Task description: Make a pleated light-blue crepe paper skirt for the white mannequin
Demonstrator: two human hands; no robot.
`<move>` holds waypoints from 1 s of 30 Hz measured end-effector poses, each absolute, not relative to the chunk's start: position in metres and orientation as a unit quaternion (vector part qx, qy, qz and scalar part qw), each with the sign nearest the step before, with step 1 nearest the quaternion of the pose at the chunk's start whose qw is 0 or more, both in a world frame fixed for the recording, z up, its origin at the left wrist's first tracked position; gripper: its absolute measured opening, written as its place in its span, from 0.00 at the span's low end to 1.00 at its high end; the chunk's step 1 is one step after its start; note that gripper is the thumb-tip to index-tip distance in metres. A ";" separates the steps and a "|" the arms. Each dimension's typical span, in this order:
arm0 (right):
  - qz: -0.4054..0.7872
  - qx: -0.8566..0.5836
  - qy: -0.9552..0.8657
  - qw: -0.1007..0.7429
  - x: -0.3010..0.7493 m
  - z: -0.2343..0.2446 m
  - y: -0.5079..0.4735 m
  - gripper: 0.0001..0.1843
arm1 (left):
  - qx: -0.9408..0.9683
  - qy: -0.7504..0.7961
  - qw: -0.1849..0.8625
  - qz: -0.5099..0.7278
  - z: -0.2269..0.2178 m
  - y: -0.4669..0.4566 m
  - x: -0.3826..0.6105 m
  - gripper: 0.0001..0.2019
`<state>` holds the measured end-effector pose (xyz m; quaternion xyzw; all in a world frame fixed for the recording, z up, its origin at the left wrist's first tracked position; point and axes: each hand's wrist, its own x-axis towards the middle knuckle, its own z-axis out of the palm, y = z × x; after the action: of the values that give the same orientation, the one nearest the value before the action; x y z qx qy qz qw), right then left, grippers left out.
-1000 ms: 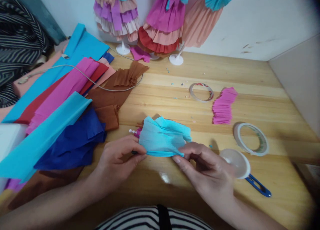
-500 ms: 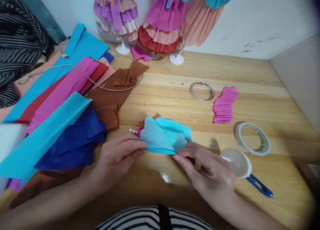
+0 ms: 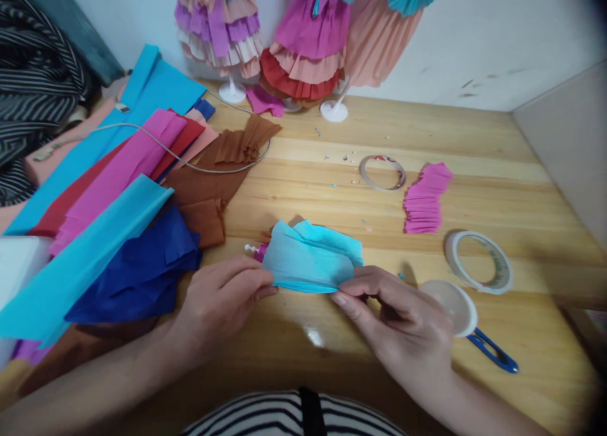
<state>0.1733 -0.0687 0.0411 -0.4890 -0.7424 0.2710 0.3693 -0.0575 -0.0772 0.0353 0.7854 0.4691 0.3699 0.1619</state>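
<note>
Light-blue crepe paper point(image 3: 308, 259) lies folded in front of me, its lower edge a straight crease. My left hand point(image 3: 227, 306) pinches the near left corner between thumb and fingers. At the near right corner, my right hand point(image 3: 398, 322) grips the paper the same way. A small white knobbed piece with magenta material point(image 3: 258, 253) sticks out past the paper's left end; what it belongs to is mostly hidden. Some brown material shows behind the paper's upper left edge.
Crepe paper in several colours, with a blue sheet point(image 3: 90, 259), is heaped at left under a grey cord point(image 3: 203, 169). Ruffled paper dresses on white stands point(image 3: 334, 110) line the wall. To the right lie pleated pink paper point(image 3: 424, 202), tape rolls point(image 3: 502, 278), a white cup point(image 3: 467, 309) and blue-handled snips point(image 3: 496, 352).
The paper now lies slightly smoother between my hands. My left fingers have slid a little left along its edge, and my right hand has shifted slightly. Everything else stays put.
</note>
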 end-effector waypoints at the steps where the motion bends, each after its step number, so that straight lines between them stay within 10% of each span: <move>1: 0.276 -0.491 -0.738 0.372 0.173 0.041 -0.069 0.06 | 0.776 0.476 0.188 0.369 0.036 -0.077 -0.057 0.03; 13: 0.326 -0.500 -0.703 0.386 0.174 0.032 -0.074 0.08 | 0.657 0.534 0.369 0.383 0.040 -0.080 -0.051 0.08; 30: 0.153 -0.444 -0.807 0.357 0.176 0.029 -0.072 0.09 | 0.806 0.470 0.098 0.347 0.031 -0.082 -0.055 0.07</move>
<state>0.1756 -0.0718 0.0293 -0.4445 -0.8073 0.1527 0.3568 -0.0546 -0.0818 0.0308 0.8058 0.4697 0.3470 0.0983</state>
